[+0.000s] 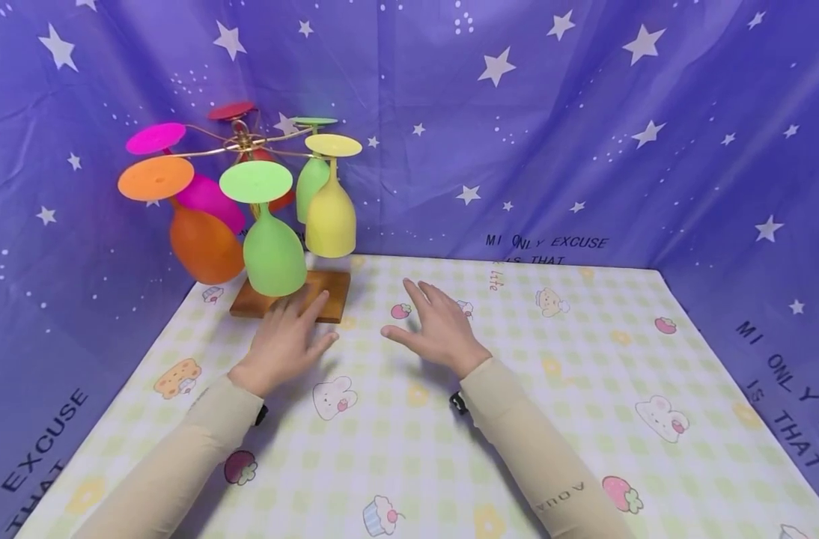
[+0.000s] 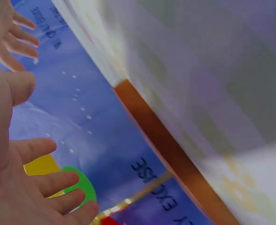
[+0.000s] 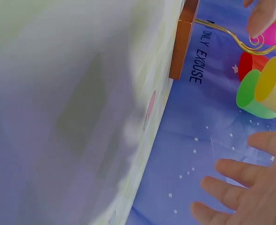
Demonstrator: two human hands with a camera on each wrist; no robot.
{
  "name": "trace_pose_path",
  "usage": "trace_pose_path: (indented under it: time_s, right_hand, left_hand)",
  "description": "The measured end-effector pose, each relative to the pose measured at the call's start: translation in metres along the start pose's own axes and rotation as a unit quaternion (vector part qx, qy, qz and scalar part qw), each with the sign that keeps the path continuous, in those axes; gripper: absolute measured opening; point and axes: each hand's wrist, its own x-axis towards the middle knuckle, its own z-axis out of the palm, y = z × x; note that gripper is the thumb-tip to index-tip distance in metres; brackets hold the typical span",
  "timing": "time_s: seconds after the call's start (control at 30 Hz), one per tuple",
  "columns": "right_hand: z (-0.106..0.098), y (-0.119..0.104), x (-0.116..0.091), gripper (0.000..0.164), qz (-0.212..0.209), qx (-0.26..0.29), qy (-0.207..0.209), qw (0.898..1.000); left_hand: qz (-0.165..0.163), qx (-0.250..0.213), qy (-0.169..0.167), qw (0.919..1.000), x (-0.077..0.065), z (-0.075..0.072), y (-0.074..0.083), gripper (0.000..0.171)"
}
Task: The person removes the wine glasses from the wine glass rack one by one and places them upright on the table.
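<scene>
A gold wire rack (image 1: 244,140) on a wooden base (image 1: 332,288) stands at the mat's far left. Several coloured goblets hang from it upside down, among them an orange goblet (image 1: 204,243), a green goblet (image 1: 273,258) and a yellow goblet (image 1: 331,217). My left hand (image 1: 291,333) is spread flat and holds nothing, its fingertips reaching the base's front edge just under the green goblet. My right hand (image 1: 433,322) lies open, palm down, low over the mat to the right of the base. In the wrist views both the left hand (image 2: 30,187) and the right hand (image 3: 246,192) show straight, empty fingers.
A checked mat (image 1: 517,419) with cartoon prints covers the table. Purple star-printed cloth (image 1: 585,135) walls in the back and both sides. The base's edge (image 3: 182,40) and the rack wire (image 3: 227,35) appear in the right wrist view.
</scene>
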Motion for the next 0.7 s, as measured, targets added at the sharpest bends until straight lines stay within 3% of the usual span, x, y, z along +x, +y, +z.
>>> trace_pose_path:
  time_s: [0.1,0.2,0.33,0.57,0.7]
  right_hand:
    - [0.004,-0.004,0.010,0.098,0.003,0.007,-0.005,1.000]
    - [0.007,-0.009,0.019,0.098,0.007,0.015,-0.017,1.000]
    - [0.013,-0.016,0.031,0.095,0.024,0.031,-0.026,0.999]
    - [0.027,-0.026,0.051,0.088,0.056,0.100,-0.038,0.993]
    - [0.034,-0.030,0.060,0.079,0.093,0.189,-0.036,0.977]
  left_hand:
    - [0.003,-0.001,0.022,0.9998,-0.002,0.001,-0.012,0.063]
    - [0.021,-0.002,0.066,0.9976,-0.003,0.005,-0.026,0.057]
    - [0.029,-0.014,0.099,0.9945,-0.004,0.009,-0.043,0.058]
    - [-0.035,-0.063,0.083,0.9939,-0.005,0.007,-0.066,0.036]
    - [-0.057,-0.064,0.074,0.9936,-0.003,0.005,-0.077,0.027]
